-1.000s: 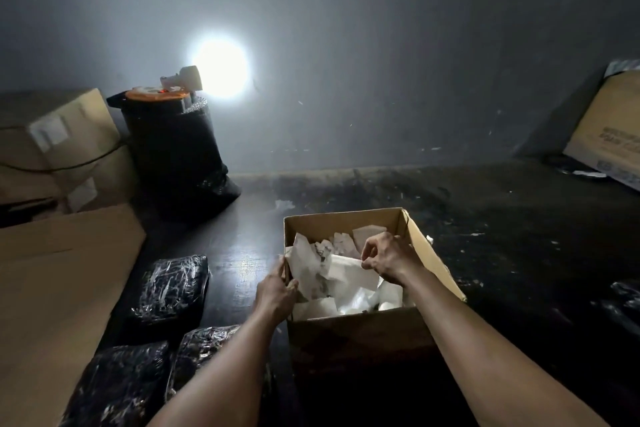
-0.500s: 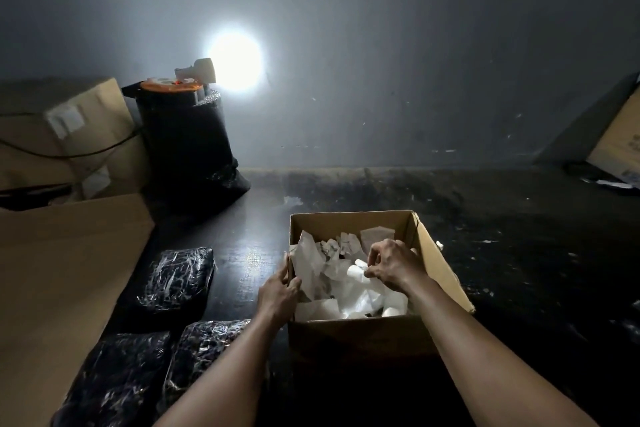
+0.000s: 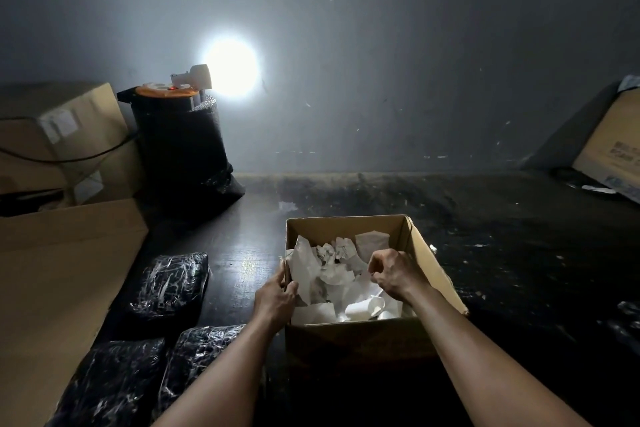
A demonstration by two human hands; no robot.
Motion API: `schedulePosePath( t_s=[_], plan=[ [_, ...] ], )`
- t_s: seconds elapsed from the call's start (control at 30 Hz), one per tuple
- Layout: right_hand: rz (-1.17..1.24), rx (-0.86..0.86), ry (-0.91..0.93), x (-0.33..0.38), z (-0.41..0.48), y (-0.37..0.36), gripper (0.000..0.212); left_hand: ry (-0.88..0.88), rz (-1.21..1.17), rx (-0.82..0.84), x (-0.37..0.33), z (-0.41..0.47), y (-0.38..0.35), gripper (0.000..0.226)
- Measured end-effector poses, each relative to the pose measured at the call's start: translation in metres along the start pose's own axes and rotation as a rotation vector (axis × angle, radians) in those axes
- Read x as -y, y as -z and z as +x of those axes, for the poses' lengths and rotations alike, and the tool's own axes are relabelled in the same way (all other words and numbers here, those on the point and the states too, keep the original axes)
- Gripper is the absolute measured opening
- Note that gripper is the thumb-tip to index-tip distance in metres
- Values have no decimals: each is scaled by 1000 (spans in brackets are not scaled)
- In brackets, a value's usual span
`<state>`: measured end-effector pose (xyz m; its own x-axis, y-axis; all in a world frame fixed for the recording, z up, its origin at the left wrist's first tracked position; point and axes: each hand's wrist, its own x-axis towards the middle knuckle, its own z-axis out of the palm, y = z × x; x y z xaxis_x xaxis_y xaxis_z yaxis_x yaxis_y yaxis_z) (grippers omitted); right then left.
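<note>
Grey wall (image 3: 381, 45) above a dark, scuffed floor (image 3: 502, 253), with packing work at the bottom centre of the frame

Across the left edge lies a flat cardboard sheet (image 3: 59, 270), with stacked closed cartons (image 3: 59, 135) behind it at upper left and a black wrapped roll (image 3: 180, 149) beside them carrying a bright lamp (image 3: 194, 78); another carton (image 3: 613, 146) leans at the right edge. Low in the centre sits the open cardboard box (image 3: 346, 227) on the floor, and three black film-wrapped bundles (image 3: 169, 284) lie to its left. Crumpled white paper (image 3: 332, 270) fills the box. The left hand (image 3: 275, 298) grips the rim of the box's left wall, fingers curled round the edge. The right hand (image 3: 394, 276) hangs inside the box over the paper with its fingers curled; whether they pinch a piece cannot be told
</note>
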<state>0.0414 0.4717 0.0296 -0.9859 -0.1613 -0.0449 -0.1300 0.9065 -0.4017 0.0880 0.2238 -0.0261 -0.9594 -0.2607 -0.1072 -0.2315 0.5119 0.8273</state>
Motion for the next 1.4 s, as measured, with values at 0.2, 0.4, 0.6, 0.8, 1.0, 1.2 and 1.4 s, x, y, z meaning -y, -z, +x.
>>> schedulePosePath(
  t_s=[0.2, 0.4, 0.6, 0.8, 1.0, 1.2, 1.4],
  plan=[
    [9, 44, 26, 15, -2, 0, 22, -55, 54, 33, -5, 0, 8, 47],
    [-61, 91, 80, 58, 2, -7, 42, -112, 214, -42, -12, 6, 42, 55],
    [-203, 41, 168, 129, 13, -22, 46, -156, 440, -18, 15, 19, 106, 54],
    [-205, 54, 221, 211, 24, -59, 47, -137, 534, -20, 63, 34, 184, 57],
    [-196, 147, 227, 276, 43, -118, 53, -135, 645, 25, 118, 66, 249, 53],
    [-169, 233, 177, 313, 62, -178, 52, -107, 646, 96, 176, 101, 284, 69],
    [-143, 342, 126, 325, 81, -227, 51, -33, 563, 134, 225, 122, 293, 64]
  ],
)
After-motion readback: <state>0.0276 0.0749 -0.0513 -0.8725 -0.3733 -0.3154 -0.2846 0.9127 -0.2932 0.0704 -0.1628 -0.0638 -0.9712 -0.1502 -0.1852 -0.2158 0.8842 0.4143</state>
